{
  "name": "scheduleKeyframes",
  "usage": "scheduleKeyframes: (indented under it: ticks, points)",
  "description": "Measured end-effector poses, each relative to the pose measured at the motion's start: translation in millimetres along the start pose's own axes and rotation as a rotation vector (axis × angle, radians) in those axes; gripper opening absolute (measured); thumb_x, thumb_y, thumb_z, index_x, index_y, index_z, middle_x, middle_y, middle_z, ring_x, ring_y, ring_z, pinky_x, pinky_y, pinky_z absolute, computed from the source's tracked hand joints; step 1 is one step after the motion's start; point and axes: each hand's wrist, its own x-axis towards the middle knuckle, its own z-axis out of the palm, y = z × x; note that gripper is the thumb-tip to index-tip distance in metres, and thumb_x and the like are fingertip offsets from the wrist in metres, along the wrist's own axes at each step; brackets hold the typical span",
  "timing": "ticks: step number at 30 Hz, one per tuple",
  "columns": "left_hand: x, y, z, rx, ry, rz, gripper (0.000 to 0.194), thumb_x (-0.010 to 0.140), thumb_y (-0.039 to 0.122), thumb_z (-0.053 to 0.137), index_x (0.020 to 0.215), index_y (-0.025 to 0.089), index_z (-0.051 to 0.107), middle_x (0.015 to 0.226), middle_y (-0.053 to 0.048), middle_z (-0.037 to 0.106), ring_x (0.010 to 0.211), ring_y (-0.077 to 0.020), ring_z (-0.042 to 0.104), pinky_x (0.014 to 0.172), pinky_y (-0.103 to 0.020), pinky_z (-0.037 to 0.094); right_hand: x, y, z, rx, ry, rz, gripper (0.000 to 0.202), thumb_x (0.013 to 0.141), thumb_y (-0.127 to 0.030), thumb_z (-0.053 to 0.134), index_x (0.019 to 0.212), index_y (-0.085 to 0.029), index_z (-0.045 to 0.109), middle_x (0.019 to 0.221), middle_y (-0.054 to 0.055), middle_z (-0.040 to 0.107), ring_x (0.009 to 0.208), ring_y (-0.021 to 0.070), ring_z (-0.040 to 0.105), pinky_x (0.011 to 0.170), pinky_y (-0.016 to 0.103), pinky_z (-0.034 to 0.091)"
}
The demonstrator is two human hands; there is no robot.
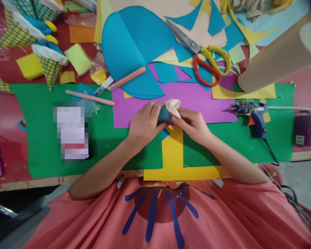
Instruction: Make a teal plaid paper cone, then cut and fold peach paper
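Between my two hands is a small teal checked piece (164,114) with a cream folded flap (173,106) at its upper end. My left hand (146,121) wraps round its left side. With thumb and fingers, my right hand (193,124) pinches the cream flap from the right. Much of the checked piece is hidden by the fingers. Under the hands lie a purple sheet (209,103) and a yellow strip (172,148) on a green sheet (113,138).
Scissors (197,48) with red and yellow handles lie behind the hands beside a big blue cut shape (134,45). At the right are a glue gun (259,117) and a cardboard tube (280,55). Pink markers (90,98) and checked cones (50,67) lie at the left.
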Motion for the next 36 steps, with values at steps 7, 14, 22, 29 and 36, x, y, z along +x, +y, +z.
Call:
scheduleKeyframes:
  ticks: [7, 14, 22, 29, 36]
  points:
    - [-1.1, -8.2, 5.6, 0.003, 0.019, 0.012, 0.050, 0.083, 0.033, 0.069, 0.124, 0.017, 0.047, 0.108, -0.012, 0.067, 0.097, -0.0275, 0.067, 0.079, -0.035, 0.053, 2.6, 4.4, -3.8, 0.190, -0.082, 0.029, 0.035, 0.094, -0.041, 0.053, 0.072, -0.016, 0.064, 0.095, 0.005, 0.059, 0.068, 0.0080, 0.049, 0.059, 0.024, 0.040]
    - [-1.6, -5.7, 4.4, 0.033, -0.014, 0.054, 0.054, 0.082, 0.032, 0.071, 0.127, 0.015, 0.047, 0.107, -0.013, 0.068, 0.094, -0.0281, 0.067, 0.076, -0.035, 0.051, 4.3, 9.4, 3.4, 0.218, 0.001, 0.115, 0.018, 0.081, -0.031, 0.068, 0.078, -0.016, 0.058, 0.069, -0.004, 0.051, 0.057, 0.0062, 0.041, 0.052, 0.022, 0.033]
    - [1.1, -1.6, 5.1, 0.087, -0.014, 0.025, 0.047, 0.084, 0.026, 0.064, 0.126, 0.013, 0.049, 0.105, -0.014, 0.068, 0.092, -0.0298, 0.065, 0.076, -0.039, 0.049, 4.6, 7.2, -0.6, 0.180, -0.093, -0.039, 0.030, 0.086, -0.032, 0.063, 0.063, -0.016, 0.054, 0.080, 0.001, 0.055, 0.070, 0.0087, 0.048, 0.061, 0.024, 0.037]
    - [3.5, -4.7, 8.3, 0.135, 0.030, 0.025, 0.041, 0.088, 0.031, 0.058, 0.123, 0.013, 0.048, 0.103, -0.014, 0.068, 0.093, -0.0302, 0.065, 0.077, -0.038, 0.048, 3.0, 4.9, -3.5, 0.077, -0.127, -0.061, 0.039, 0.096, -0.042, 0.050, 0.067, -0.016, 0.057, 0.088, 0.006, 0.054, 0.092, 0.0149, 0.054, 0.082, 0.029, 0.044]
    - [2.9, -2.9, 8.0, 0.140, 0.031, 0.038, 0.042, 0.086, 0.026, 0.060, 0.124, 0.012, 0.047, 0.103, -0.015, 0.066, 0.093, -0.0310, 0.063, 0.078, -0.038, 0.047, 5.1, 11.0, 1.0, 0.117, -0.068, -0.023, 0.037, 0.092, -0.041, 0.056, 0.064, -0.016, 0.060, 0.074, 0.002, 0.050, 0.078, 0.0130, 0.052, 0.073, 0.028, 0.044]
